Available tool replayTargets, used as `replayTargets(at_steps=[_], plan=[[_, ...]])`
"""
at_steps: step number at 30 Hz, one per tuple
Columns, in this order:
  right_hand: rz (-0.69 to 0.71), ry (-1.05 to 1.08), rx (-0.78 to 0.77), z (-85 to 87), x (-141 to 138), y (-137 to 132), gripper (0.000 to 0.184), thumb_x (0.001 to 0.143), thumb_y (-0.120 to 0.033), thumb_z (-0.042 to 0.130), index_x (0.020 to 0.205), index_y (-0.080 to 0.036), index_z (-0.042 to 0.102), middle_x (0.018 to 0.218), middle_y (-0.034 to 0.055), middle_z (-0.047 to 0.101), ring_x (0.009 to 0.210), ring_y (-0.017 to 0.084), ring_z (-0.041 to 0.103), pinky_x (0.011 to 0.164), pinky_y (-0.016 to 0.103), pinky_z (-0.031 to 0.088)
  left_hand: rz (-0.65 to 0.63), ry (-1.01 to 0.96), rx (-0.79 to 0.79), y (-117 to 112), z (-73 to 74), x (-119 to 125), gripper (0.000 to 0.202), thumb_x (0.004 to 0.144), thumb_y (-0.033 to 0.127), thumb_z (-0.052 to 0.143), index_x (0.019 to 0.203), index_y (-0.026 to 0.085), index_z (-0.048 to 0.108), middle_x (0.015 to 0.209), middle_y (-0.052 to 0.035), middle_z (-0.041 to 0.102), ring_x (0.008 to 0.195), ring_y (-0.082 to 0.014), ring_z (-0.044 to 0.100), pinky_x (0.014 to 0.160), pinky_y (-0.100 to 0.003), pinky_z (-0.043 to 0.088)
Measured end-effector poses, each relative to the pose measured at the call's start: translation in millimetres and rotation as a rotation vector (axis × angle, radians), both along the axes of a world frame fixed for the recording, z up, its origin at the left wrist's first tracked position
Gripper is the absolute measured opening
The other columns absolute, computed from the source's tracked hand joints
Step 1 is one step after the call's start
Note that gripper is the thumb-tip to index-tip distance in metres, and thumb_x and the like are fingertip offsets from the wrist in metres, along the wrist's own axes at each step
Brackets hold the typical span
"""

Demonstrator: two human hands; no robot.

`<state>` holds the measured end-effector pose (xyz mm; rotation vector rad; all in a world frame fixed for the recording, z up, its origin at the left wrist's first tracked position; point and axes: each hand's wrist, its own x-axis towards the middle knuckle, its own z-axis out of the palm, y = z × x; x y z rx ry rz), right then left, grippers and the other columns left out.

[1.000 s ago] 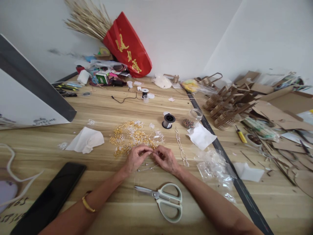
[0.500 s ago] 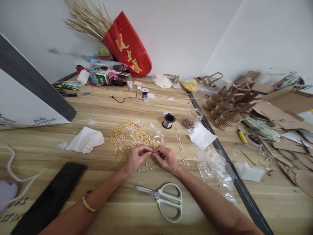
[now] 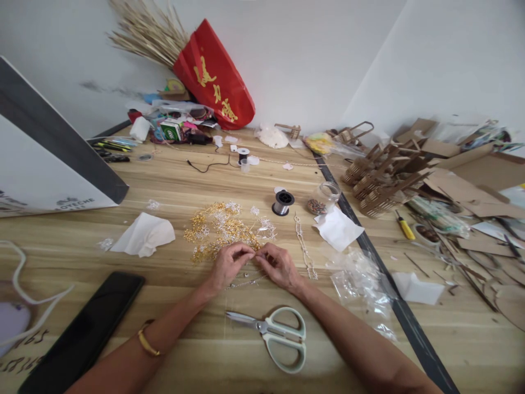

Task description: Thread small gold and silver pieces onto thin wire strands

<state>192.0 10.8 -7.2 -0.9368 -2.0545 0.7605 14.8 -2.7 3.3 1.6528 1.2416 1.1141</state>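
My left hand [image 3: 230, 265] and my right hand [image 3: 279, 266] meet fingertip to fingertip over the table, both pinched closed. Whatever lies between the fingertips is too small to make out. Just beneath them a thin silver beaded chain [image 3: 246, 283] lies on the wood. Beyond my hands spreads a pile of gold and silver beaded pieces [image 3: 221, 227]. To the right of my right hand rests a pale beaded strand [image 3: 302, 246]. Nearer to me, between my forearms, lie scissors [image 3: 266, 328] with pale handles, blades pointing left.
A wire spool [image 3: 283, 203] and a jar of beads [image 3: 324, 199] stand past my hands. Left are a crumpled tissue [image 3: 143, 235] and a black phone [image 3: 82, 334]. Plastic bags [image 3: 361, 284] lie right, with small wooden baskets [image 3: 381, 175] stacked beyond a dark strip [image 3: 400, 312].
Almost nothing differs. My fingertips have shifted very slightly where they meet; the things on the table stay where they were.
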Motion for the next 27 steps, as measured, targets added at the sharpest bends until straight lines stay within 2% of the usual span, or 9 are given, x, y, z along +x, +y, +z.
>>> replayTargets(at_steps=[11, 18, 22, 27], plan=[[-0.046, 0.057, -0.024, 1.5, 0.2, -1.7, 0.016, 0.088, -0.031, 0.053, 0.085, -0.016, 0.06, 0.07, 0.0014, 0.057, 0.056, 0.01, 0.051, 0.05, 0.02, 0.041, 0.014, -0.008, 0.014, -0.4, 1.3, -0.5, 0.011, 0.078, 0.021, 0.06, 0.076, 0.015, 0.068, 0.077, -0.0044, 0.07, 0.072, -0.0161, 0.063, 0.069, -0.025, 0.049], [-0.037, 0.119, -0.014, -0.4, 0.8, -1.6, 0.02, 0.088, -0.028, 0.052, 0.104, -0.018, 0.056, 0.085, 0.0049, 0.061, 0.071, 0.013, 0.058, 0.057, 0.022, 0.049, 0.01, -0.009, 0.019, -1.3, 2.7, 0.1, 0.01, 0.077, 0.021, 0.061, 0.075, 0.015, 0.068, 0.076, -0.0044, 0.07, 0.071, -0.0159, 0.063, 0.068, -0.025, 0.049], [0.003, 0.106, 0.008, -1.4, 0.1, -1.6, 0.015, 0.087, -0.028, 0.055, 0.098, -0.019, 0.056, 0.09, 0.0065, 0.062, 0.071, 0.013, 0.058, 0.057, 0.023, 0.049, -0.001, 0.006, 0.02, -1.9, 2.8, 0.8, 0.01, 0.078, 0.022, 0.061, 0.074, 0.015, 0.068, 0.077, -0.0049, 0.07, 0.073, -0.0163, 0.063, 0.069, -0.026, 0.048], [0.016, 0.068, 0.01, -3.2, 0.4, -1.5, 0.007, 0.086, -0.024, 0.051, 0.088, -0.018, 0.056, 0.079, 0.0035, 0.06, 0.059, 0.011, 0.053, 0.052, 0.021, 0.044, -0.011, 0.009, 0.025, -1.7, 3.3, 0.8, 0.01, 0.077, 0.022, 0.062, 0.074, 0.015, 0.068, 0.075, -0.0046, 0.07, 0.072, -0.0161, 0.063, 0.069, -0.026, 0.049]])
